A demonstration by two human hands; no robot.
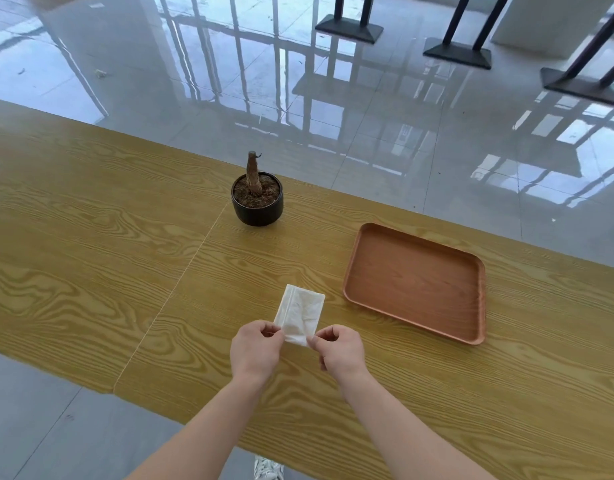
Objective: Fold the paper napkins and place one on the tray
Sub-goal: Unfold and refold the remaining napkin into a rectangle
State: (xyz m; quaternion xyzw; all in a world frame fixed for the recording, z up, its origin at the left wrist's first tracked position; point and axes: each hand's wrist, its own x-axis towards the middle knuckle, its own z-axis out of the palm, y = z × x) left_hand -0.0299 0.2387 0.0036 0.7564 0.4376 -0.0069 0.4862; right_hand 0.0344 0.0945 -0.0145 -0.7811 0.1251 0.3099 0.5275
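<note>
I see my left hand [255,351] and right hand [340,351] pinching the napkin's [300,313] near corners; fingertips hidden behind knuckles, tray [471,336] right of the grip.

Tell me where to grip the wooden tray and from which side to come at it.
Probably take the tray by its raised rim, at the long edge nearest the right hand, coming from the front. It lies flat on the table, so only the upturned lip gives fingers any purchase. Both hands now pinch the napkin.
</note>
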